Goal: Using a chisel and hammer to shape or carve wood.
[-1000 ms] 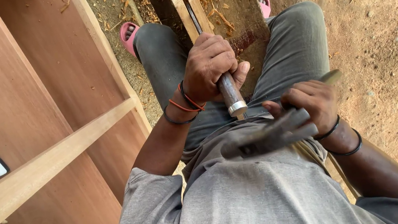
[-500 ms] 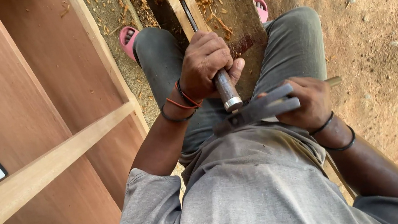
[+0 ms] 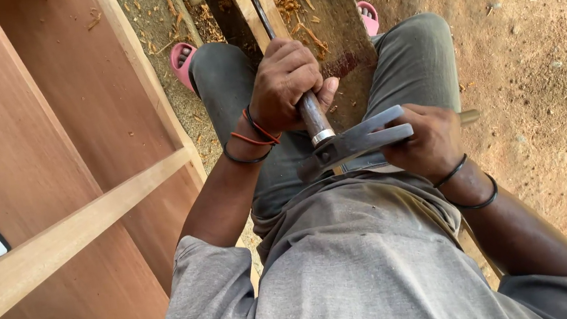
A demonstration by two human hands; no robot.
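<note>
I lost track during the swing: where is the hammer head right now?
In the head view the hammer head is near centre, held in the right hand, resting against the metal-ringed butt of the chisel gripped by the left hand, above the person's lap.
</note>
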